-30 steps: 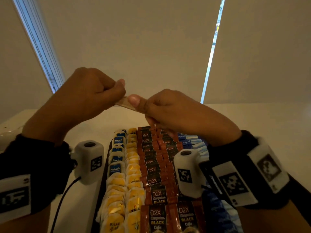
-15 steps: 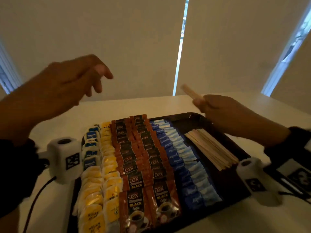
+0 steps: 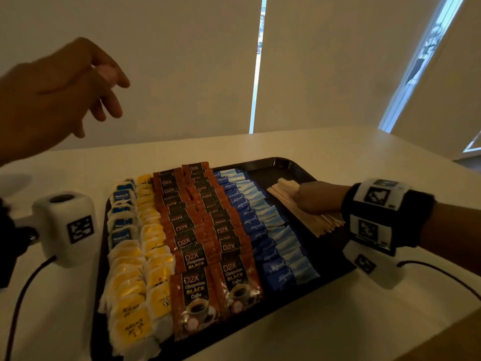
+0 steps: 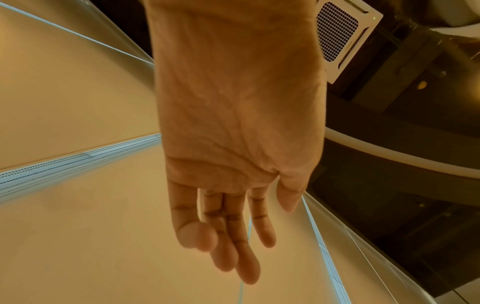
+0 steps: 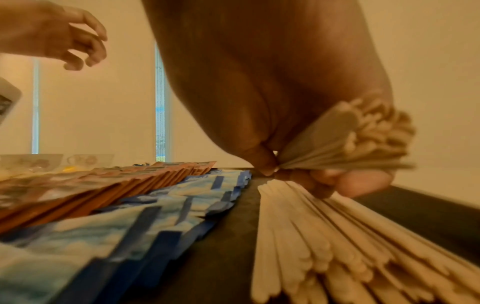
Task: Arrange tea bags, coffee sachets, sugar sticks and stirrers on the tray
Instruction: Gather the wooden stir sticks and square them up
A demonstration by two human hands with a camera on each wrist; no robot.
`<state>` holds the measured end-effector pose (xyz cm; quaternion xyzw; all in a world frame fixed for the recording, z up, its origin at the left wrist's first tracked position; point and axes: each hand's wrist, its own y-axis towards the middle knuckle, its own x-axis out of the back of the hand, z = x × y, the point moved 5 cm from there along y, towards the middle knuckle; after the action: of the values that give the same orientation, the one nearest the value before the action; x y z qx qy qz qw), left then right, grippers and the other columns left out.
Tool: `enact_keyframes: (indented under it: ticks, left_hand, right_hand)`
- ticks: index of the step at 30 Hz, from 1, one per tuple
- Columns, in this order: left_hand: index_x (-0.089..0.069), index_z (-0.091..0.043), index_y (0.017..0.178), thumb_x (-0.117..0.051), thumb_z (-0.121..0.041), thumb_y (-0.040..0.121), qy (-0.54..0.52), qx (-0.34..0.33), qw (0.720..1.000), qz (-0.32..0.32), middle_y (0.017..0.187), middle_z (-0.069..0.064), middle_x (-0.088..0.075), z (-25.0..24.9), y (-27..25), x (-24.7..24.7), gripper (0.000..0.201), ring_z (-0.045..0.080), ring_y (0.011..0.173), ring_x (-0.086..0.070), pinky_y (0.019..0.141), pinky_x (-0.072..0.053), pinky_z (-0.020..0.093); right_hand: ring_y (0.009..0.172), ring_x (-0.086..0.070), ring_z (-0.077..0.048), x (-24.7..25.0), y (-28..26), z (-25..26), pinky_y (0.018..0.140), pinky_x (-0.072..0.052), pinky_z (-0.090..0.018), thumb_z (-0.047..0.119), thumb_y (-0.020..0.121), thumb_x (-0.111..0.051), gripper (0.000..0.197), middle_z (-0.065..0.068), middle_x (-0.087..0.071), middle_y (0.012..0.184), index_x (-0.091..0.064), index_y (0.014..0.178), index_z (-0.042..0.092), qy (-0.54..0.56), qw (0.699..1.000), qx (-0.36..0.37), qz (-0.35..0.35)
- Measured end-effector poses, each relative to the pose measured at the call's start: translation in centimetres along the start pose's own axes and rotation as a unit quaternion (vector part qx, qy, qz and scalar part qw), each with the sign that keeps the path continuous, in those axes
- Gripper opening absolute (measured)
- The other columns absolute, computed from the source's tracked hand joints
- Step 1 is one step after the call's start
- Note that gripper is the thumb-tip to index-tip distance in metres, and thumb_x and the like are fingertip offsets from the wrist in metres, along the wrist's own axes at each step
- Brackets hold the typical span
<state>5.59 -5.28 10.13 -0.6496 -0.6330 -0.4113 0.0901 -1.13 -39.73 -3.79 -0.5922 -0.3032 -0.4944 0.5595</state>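
Observation:
A dark tray (image 3: pixel 273 162) lies on the white table. From left to right it carries rows of yellow and blue tea bags (image 3: pixel 132 269), brown coffee sachets (image 3: pixel 205 243), blue sugar sticks (image 3: pixel 263 225) and a pile of wooden stirrers (image 3: pixel 283 194). My right hand (image 3: pixel 309 201) is down on that pile. In the right wrist view its thumb and fingers grip a bundle of stirrers (image 5: pixel 337 139) just above those lying on the tray (image 5: pixel 324 236). My left hand (image 3: pixel 109 100) hangs raised over the table's far left, with its fingers (image 4: pixel 233 246) loose and nothing in it.
The white table (image 3: pixel 364 157) extends around the tray, with its right edge close to the tray. Cups (image 5: pixel 88 160) stand far off at the left in the right wrist view. Cables trail from both wrist cameras across the table.
Both hands held a stirrer bundle up in the air a second ago. The left hand let go and stayed raised at the left. The right hand brought the stirrers down to the tray's right side.

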Motion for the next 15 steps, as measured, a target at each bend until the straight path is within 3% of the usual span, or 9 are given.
enact_keyframes:
  ticks: [3, 5, 8, 12, 15]
  left_hand:
    - [-0.052, -0.028, 0.080, -0.031, -0.013, 0.103, -0.016, 0.007, 1.000, 0.017, 0.075, 0.011, -0.058, -0.2, 0.0, -0.1, 0.035, 0.026, 0.062, -0.050, 0.051, -0.047, 0.038]
    - [-0.052, -0.027, 0.079, -0.032, -0.011, 0.102, -0.009, 0.028, 0.999, 0.018, 0.076, 0.013, -0.059, 0.0, 0.3, 0.4, 0.035, 0.027, 0.062, -0.050, 0.049, -0.048, 0.039]
    - [-0.052, -0.026, 0.079, -0.032, -0.010, 0.102, -0.008, 0.038, 0.999, 0.017, 0.075, 0.013, -0.058, -0.2, 0.2, 0.7, 0.034, 0.027, 0.062, -0.050, 0.050, -0.048, 0.039]
    - [-0.050, -0.028, 0.080, -0.029, -0.012, 0.103, -0.001, 0.009, 1.000, 0.007, 0.075, 0.011, -0.058, -0.5, -0.3, 0.5, 0.035, 0.026, 0.061, -0.049, 0.052, -0.046, 0.036]
    - [-0.051, -0.028, 0.078, -0.029, -0.011, 0.102, -0.001, 0.013, 1.000, -0.006, 0.074, 0.012, -0.058, -0.4, -0.3, 0.4, 0.036, 0.026, 0.060, -0.050, 0.049, -0.046, 0.034]
  right_hand:
    - [0.111, -0.051, -0.026, 0.6, 0.7, 0.2, 0.083, -0.037, -0.025, 0.008, 0.100, -0.026, 0.038, -0.018, -0.050, 0.129, -0.046, 0.130, -0.002, -0.023, 1.000, -0.006, -0.010]
    - [0.101, -0.051, -0.024, 0.9, 0.9, 0.2, 0.081, -0.038, -0.027, 0.010, 0.099, -0.027, 0.036, -0.017, -0.048, 0.127, -0.051, 0.123, -0.002, -0.043, 0.999, -0.014, -0.011]
    - [0.109, -0.051, -0.027, 0.6, 1.5, -0.3, 0.084, -0.040, -0.028, 0.012, 0.099, -0.028, 0.035, -0.018, -0.043, 0.129, -0.050, 0.123, -0.001, -0.036, 0.999, -0.031, -0.018]
    - [0.117, -0.048, -0.031, -0.2, 2.0, -1.4, 0.083, -0.040, -0.033, 0.017, 0.097, -0.038, 0.048, -0.020, -0.044, 0.133, -0.023, 0.138, -0.002, 0.015, 0.994, -0.107, -0.029]
    - [0.119, -0.047, -0.032, -0.5, 2.8, -1.8, 0.083, -0.039, -0.033, 0.020, 0.096, -0.041, 0.054, -0.021, -0.043, 0.135, -0.017, 0.141, 0.000, 0.025, 0.992, -0.123, -0.032]
